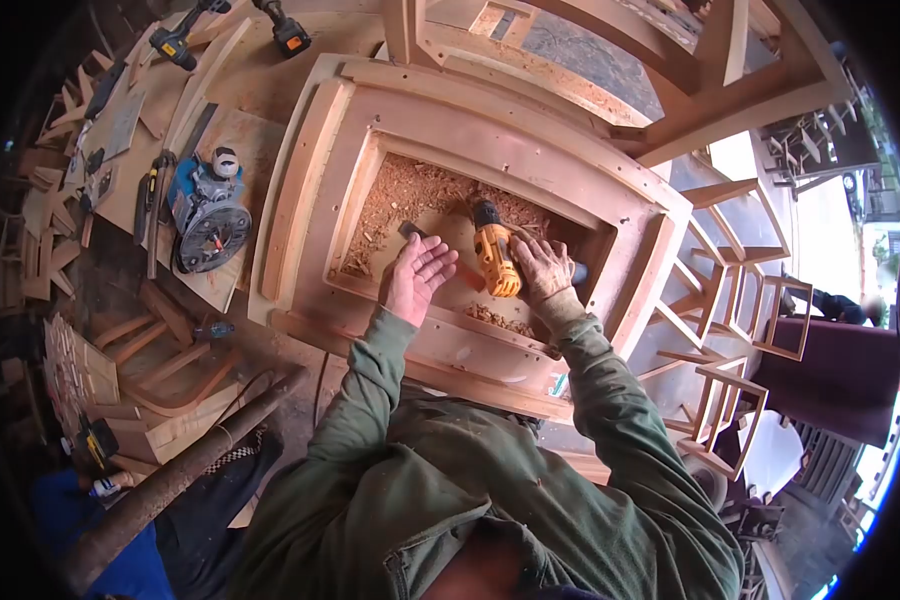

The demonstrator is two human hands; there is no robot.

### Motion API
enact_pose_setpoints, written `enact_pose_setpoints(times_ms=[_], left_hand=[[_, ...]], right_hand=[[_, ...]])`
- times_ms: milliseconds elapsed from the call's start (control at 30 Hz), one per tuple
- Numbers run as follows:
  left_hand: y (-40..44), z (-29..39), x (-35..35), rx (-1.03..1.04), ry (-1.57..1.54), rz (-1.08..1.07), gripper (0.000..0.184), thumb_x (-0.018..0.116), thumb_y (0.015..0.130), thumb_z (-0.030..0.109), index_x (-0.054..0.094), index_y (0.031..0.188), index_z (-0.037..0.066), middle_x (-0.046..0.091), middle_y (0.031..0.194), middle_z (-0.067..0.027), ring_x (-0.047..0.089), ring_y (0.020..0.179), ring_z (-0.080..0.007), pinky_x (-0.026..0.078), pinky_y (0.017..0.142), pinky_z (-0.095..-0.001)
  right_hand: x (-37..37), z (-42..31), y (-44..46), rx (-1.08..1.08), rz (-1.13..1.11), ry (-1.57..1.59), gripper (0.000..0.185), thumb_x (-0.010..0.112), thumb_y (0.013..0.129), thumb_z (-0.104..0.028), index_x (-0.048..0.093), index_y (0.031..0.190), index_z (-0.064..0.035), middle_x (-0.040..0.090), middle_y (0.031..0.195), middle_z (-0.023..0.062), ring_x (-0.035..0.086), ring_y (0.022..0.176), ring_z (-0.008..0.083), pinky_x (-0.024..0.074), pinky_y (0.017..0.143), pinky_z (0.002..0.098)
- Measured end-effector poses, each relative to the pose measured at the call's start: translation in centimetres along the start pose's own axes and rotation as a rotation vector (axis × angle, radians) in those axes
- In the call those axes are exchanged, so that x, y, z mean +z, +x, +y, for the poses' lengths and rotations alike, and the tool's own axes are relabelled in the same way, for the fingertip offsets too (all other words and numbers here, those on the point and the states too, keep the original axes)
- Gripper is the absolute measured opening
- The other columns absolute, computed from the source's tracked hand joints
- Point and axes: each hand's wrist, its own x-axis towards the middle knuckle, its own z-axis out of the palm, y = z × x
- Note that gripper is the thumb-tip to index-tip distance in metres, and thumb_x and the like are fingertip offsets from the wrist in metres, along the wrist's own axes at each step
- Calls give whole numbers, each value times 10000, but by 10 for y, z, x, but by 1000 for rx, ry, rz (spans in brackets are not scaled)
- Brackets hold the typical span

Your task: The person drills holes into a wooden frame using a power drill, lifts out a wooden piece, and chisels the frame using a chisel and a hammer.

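Note:
My right hand (545, 272), in a pale work glove, is wrapped around a yellow and black cordless drill (497, 258). The drill lies over the recess of a wooden frame (440, 105), its black chuck pointing away from me. My left hand (418, 278) is bare, palm turned up with fingers stretched out, and holds nothing. Just beyond its fingertips is a small dark flat piece (410, 230). An orange-red strip (470, 274) shows between the left hand and the drill. Wood shavings (410, 185) cover much of the recess floor.
On the left bench are a blue router-like power tool (208, 215), more cordless drills (288, 32) and hand tools. Wooden chair frames (740, 240) stand at right, and a large wooden frame (710, 100) rises beyond the workpiece. Another person's blue-clothed body is at lower left, beside a long pole (185, 475).

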Motion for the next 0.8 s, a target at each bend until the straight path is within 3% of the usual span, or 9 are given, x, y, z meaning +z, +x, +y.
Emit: enact_pose_setpoints(times_ms=[233, 433, 500, 600, 667, 700, 733, 767, 800], left_hand=[[55, -10, 29, 198, -11, 99, 516, 651, 939, 317, 497, 1304, -14, 539, 1278, -156, 540, 1211, -263, 448, 1072, -410], [110, -11, 54, 281, -45, 166, 728, 732, 872, 350, 391, 1428, 27, 412, 1394, -190, 439, 1262, -299, 400, 1102, -450], [115, -6, 67, 244, -10, 184, 812, 779, 831, 364, 361, 1444, 34, 342, 1447, -195, 386, 1318, -313, 353, 1128, -455], [133, -4, 62, 177, -27, 180, 887, 806, 801, 340, 310, 1467, 28, 295, 1492, -200, 322, 1379, -343, 297, 1160, -481], [133, -1, 72, 179, -18, 158, 912, 814, 790, 327, 291, 1468, 13, 277, 1509, -204, 278, 1416, -358, 267, 1176, -497], [139, -1, 71, 142, -47, 115, 896, 810, 792, 318, 298, 1463, 16, 276, 1513, -204, 270, 1422, -361, 257, 1179, -509], [149, -2, 68, 105, -76, 71, 881, 807, 795, 309, 306, 1458, 18, 274, 1517, -204, 262, 1429, -364, 248, 1182, -521], [155, -2, 66, 71, -106, 30, 865, 804, 797, 300, 313, 1452, 20, 273, 1521, -204, 254, 1436, -367, 238, 1185, -533], [155, -1, 70, 77, -114, 34, 832, 795, 806, 289, 328, 1447, 35, 286, 1515, -204, 261, 1435, -369, 243, 1181, -543]], right_hand=[[18, -11, 2, 181, -18, 158, 452, 621, 796, -111, 498, 1230, -139, 538, 1322, 119, 572, 1128, 320, 396, 881, 492], [11, 5, -11, 132, -94, 192, 558, 684, 782, -131, 502, 1308, -97, 534, 1351, 161, 523, 1218, 359, 387, 1025, 491], [2, 21, -22, 51, 25, 160, 554, 706, 767, -107, 524, 1289, -85, 556, 1319, 170, 519, 1241, 357, 395, 1051, 467], [-71, 53, -42, 337, 380, 229, 528, 732, 750, -48, 542, 1242, -85, 568, 1277, 157, 565, 1149, 372, 461, 975, 463], [-89, 103, -79, 551, 594, -45, 612, 812, 718, -158, 528, 1248, -45, 562, 1274, 198, 557, 1132, 420, 459, 969, 483], [-93, 127, -101, 730, 541, -108, 691, 829, 710, -229, 512, 1291, -32, 562, 1255, 239, 533, 1167, 425, 441, 995, 473], [-81, 159, -124, 853, 509, -170, 690, 785, 778, -461, 538, 1226, 1, 576, 1237, 222, 546, 1168, 397, 446, 990, 445], [-76, 173, -138, 839, 522, 25, 593, 702, 852, -531, 601, 1067, 12, 603, 985, 189, 596, 982, 328, 460, 875, 417], [-80, 179, -149, 766, 416, 319, 541, 679, 881, -517, 605, 980, 10, 538, 866, 145, 558, 874, 280, 441, 808, 393]])
